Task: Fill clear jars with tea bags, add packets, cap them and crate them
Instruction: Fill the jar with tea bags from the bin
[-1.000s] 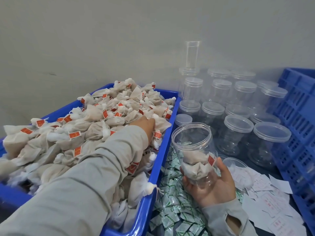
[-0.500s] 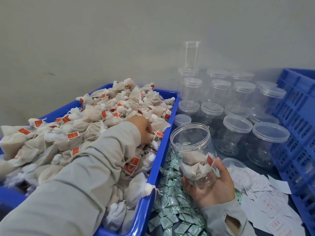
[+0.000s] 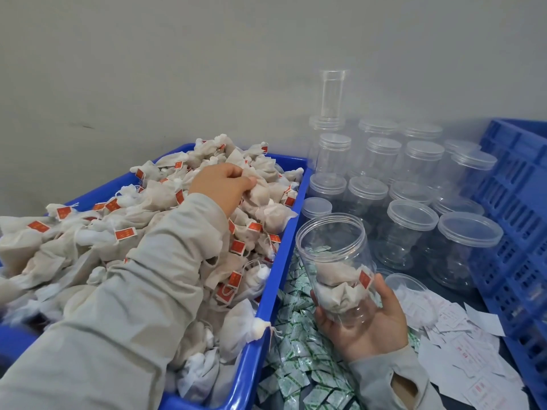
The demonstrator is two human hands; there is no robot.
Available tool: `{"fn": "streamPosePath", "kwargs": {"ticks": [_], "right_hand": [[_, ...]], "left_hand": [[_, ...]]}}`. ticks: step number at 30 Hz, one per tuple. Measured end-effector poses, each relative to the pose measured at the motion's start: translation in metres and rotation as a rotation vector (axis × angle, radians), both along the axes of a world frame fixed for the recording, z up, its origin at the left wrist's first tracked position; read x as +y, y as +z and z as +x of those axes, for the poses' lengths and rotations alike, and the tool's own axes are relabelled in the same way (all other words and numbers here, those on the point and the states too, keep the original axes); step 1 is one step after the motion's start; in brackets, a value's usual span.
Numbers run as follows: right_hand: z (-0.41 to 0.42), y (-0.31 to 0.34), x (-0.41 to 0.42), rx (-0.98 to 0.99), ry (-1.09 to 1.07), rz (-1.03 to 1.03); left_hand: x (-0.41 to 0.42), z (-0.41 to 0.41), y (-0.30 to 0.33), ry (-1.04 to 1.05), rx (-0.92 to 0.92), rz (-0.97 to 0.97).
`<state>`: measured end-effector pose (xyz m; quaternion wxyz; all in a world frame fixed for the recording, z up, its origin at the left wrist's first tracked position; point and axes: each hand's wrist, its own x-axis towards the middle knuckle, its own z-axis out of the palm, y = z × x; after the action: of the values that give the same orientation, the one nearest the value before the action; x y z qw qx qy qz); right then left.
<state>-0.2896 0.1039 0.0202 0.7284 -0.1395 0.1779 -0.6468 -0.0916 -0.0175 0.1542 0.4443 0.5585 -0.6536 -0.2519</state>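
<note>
My right hand (image 3: pixel 365 324) cradles the open jar (image 3: pixel 337 267) from below, mouth tilted toward the bin (image 3: pixel 266 306) so bags drop straight in (a few already lie inside), while farther off my left hand (image 3: pixel 220 187) pinches one tea bag (image 3: pixel 259 192) off the heap — capped jars (image 3: pixel 411 220) wait beyond.

Two hands are seen, a left one (image 3: pixel 220 184) and a right one (image 3: pixel 365 324), and one open jar (image 3: pixel 336 261) with a few tea bags inside is counted. Two blue crates are seen, one (image 3: pixel 268 294) heaped with too many tea bags (image 3: pixel 165 193) to be counted and one (image 3: pixel 516 208) at the right edge. About sixteen capped clear jars (image 3: pixel 469 250) can be counted, though the back ones are blurred, plus one tall thin tube (image 3: pixel 331 94), one loose lid (image 3: pixel 407 284), and piles of green packets (image 3: pixel 299 359) and white slips (image 3: pixel 461 344) too many to be counted.
</note>
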Motion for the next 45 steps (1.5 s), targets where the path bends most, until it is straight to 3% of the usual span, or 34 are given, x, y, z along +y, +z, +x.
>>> {"fn": "streamPosePath", "kwargs": {"ticks": [6,9,14,18,25,27,30,32,38,41,45], "right_hand": [[0.002,-0.001,0.000,0.028,-0.032,0.032],[0.001,-0.003,0.001,0.037,-0.060,0.039],[0.001,-0.003,-0.001,0.040,-0.016,0.040],[-0.001,-0.007,-0.002,0.016,-0.018,0.054],[0.003,-0.010,-0.003,0.041,0.067,0.077],[0.004,-0.009,-0.004,0.024,0.077,0.050],[0.006,-0.007,-0.003,-0.013,0.085,0.022],[0.007,-0.006,-0.002,-0.031,0.082,0.026],[0.011,-0.004,-0.001,0.022,0.014,0.141],[0.013,-0.003,0.000,0.043,0.020,0.155],[0.011,-0.006,0.000,0.039,0.009,0.145]], "left_hand": [[0.012,-0.006,0.012,-0.308,0.726,0.240],[0.023,-0.014,0.015,-0.467,0.812,0.296],[0.028,-0.014,0.024,-0.520,1.055,0.361],[0.030,-0.008,0.027,-0.609,1.127,0.329],[0.039,-0.023,0.015,-0.758,0.864,0.328],[0.043,-0.028,0.010,-0.754,0.678,0.296],[0.045,-0.031,0.004,-0.667,0.256,0.183],[0.046,-0.034,0.001,-0.634,0.097,0.123],[0.043,-0.032,0.000,-0.520,0.151,0.022],[0.036,-0.027,0.000,-0.359,-0.128,-0.037],[0.031,-0.026,-0.006,-0.417,-0.535,0.176]]}}
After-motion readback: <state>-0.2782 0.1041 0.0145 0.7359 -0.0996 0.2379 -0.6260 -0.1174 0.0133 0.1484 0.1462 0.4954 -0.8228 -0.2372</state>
